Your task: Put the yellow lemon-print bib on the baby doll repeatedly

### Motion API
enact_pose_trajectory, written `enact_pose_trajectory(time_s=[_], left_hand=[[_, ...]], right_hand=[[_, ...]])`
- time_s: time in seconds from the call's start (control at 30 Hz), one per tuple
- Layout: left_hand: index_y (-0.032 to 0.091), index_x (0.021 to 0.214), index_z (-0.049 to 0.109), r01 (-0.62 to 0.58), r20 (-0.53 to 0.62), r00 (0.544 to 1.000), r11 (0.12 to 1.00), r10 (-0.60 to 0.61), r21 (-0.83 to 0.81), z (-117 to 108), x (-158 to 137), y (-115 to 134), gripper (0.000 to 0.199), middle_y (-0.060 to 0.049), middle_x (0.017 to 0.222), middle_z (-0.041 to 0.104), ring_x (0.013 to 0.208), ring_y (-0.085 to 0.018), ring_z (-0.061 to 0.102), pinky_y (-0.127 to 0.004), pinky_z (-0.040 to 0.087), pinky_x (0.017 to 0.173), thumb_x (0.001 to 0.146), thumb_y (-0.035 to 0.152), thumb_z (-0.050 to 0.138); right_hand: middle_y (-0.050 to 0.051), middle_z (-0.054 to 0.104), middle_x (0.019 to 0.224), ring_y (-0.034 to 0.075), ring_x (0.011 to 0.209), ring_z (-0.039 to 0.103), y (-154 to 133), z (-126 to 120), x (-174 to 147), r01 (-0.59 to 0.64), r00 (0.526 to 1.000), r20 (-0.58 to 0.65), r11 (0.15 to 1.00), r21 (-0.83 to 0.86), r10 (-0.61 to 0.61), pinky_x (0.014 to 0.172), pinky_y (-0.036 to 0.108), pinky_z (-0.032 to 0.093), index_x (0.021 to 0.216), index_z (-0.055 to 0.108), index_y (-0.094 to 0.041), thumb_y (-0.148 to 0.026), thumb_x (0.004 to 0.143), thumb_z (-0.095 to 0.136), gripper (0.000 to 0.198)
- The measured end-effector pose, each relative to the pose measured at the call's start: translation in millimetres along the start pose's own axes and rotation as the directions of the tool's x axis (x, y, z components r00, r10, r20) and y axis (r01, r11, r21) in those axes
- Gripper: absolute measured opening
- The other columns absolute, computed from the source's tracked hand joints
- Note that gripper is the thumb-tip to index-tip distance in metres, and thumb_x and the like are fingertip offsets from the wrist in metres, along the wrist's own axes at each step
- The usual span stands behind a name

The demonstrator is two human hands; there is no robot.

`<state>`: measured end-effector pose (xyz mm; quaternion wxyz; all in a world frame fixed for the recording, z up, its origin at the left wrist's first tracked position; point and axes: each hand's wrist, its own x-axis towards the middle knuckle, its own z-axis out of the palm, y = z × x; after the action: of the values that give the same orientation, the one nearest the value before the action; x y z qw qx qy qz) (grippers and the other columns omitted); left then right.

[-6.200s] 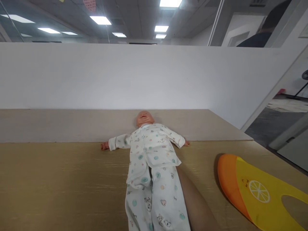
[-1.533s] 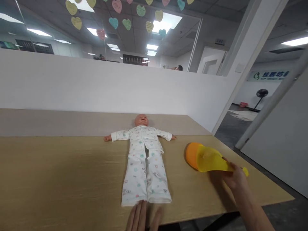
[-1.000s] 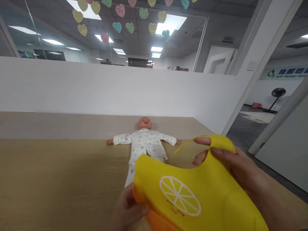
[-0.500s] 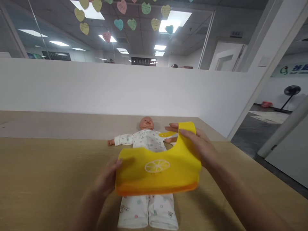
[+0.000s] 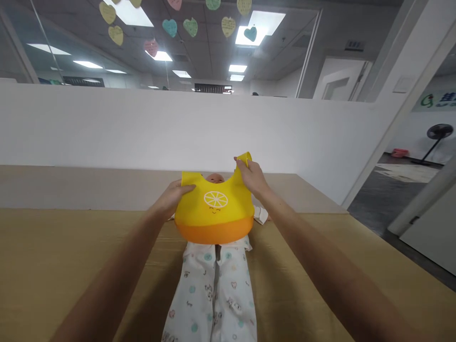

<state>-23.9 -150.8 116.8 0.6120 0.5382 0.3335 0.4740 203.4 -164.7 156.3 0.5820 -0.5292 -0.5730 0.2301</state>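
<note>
A yellow bib (image 5: 231,199) with an orange bottom pocket, a white citrus slice and a small smiling face hangs spread between my hands. My left hand (image 5: 175,195) pinches its upper left side, thumb in front. Up at the neck strap on the right, my right hand (image 5: 252,175) grips the bib with closed fingers. Behind it a baby doll (image 5: 215,178) lies on its back; only the top of its head, part of one sleeve and the lower body show. The doll wears white printed trousers (image 5: 233,289). Its chest is hidden by the bib.
The doll lies on a tan tabletop (image 5: 89,256) that meets a low white wall (image 5: 107,128). Glass with heart-shaped notes (image 5: 190,27) rises above the wall. To the right, an opening shows a black fan (image 5: 439,133) and a red basin (image 5: 399,153) on the floor.
Both hands have carried the bib farther forward, over the doll's upper body. It now faces me more squarely, and my left hand has moved up to its top left side.
</note>
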Motion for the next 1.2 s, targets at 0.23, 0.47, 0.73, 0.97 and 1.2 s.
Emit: enact_pose_trajectory(time_s=[0.23,0.47,0.73,0.97,1.2], left_hand=[[0.01,0.086,0.067,0.069,-0.05,0.997,0.993,-0.064,0.099,-11,69,-34,0.035,-0.012,0.084,0.072,0.069,-0.022,0.067,-0.03,0.051,0.062,0.062,0.033,0.077],[0.013,0.068,0.063,0.111,-0.193,0.978,0.984,-0.084,0.138,-25,109,-65,0.024,-0.002,0.058,0.065,0.052,-0.015,0.06,-0.025,0.045,0.052,0.055,0.028,0.076],[0.012,0.071,0.063,0.373,-0.119,0.918,0.926,-0.378,-0.062,-32,139,-98,0.015,-0.006,0.06,0.067,0.051,-0.02,0.062,-0.028,0.049,0.05,0.06,0.022,0.062],[0.01,0.095,0.064,0.445,0.076,0.894,0.853,-0.441,-0.272,-40,138,-111,0.029,-0.009,0.075,0.072,0.067,-0.023,0.068,-0.032,0.055,0.066,0.07,0.022,0.056],[0.008,0.109,0.06,0.417,0.169,0.909,0.842,-0.382,-0.341,-40,130,-118,0.04,-0.011,0.083,0.073,0.078,-0.026,0.07,-0.036,0.055,0.076,0.07,0.018,0.054]], right_hand=[[0.014,0.058,0.125,0.025,0.121,0.049,72,30,39,0.13,0.991,0.022,0.967,-0.219,-0.129,0.109,0.042,0.031,0.11,0.059,-0.013,-0.03,0.089,0.037,0.035],[0.018,0.059,0.115,0.028,0.118,0.049,131,47,66,0.124,0.992,0.024,0.95,-0.287,-0.123,0.107,0.043,0.031,0.089,0.06,-0.014,-0.03,0.087,0.036,0.029],[-0.001,0.05,0.053,0.016,0.055,0.048,181,61,68,-0.293,0.956,-0.015,0.956,0.02,0.293,0.057,0.028,0.04,0.059,0.048,-0.021,-0.025,0.073,0.045,0.015],[0.001,0.063,0.058,0.018,0.055,0.058,191,65,60,-0.575,0.816,0.24,0.704,0.417,0.525,0.055,0.028,0.046,0.079,0.059,-0.016,-0.028,0.071,0.055,0.015],[0.003,0.069,0.068,0.018,0.069,0.066,187,61,48,-0.69,0.719,0.447,0.471,0.549,0.532,0.068,0.028,0.052,0.085,0.06,-0.017,-0.031,0.082,0.046,0.02]])
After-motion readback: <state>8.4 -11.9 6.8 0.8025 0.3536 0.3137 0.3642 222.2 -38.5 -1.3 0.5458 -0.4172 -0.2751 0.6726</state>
